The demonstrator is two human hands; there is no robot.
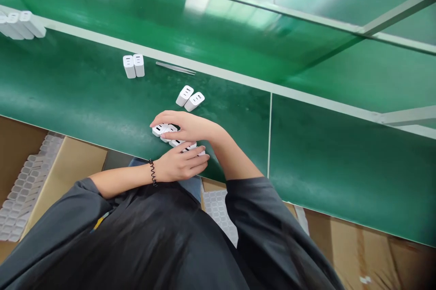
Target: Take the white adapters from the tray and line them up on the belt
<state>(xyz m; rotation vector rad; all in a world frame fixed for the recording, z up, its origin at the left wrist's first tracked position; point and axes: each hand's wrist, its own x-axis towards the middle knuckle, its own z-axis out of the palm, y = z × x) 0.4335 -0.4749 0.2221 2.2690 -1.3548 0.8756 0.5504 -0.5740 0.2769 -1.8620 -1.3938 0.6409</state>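
Several white charger blocks [165, 130] lie in a row at the near edge of the green conveyor belt [85, 95]. My right hand [185, 125] curls over the row from the far side, fingers closed on them. My left hand [180, 163], with a black coil band at the wrist, presses against the row from the near side, fingers together. Two more white chargers [190, 98] lie just beyond my hands. Another pair [134, 66] stands further up the belt to the left.
Metal tweezers [175, 68] lie by the belt's far rail. More white chargers [21, 25] sit at the far left. Cardboard boxes with trays of white parts [23, 190] stand below the belt at left, and another tray [220, 210] by my lap.
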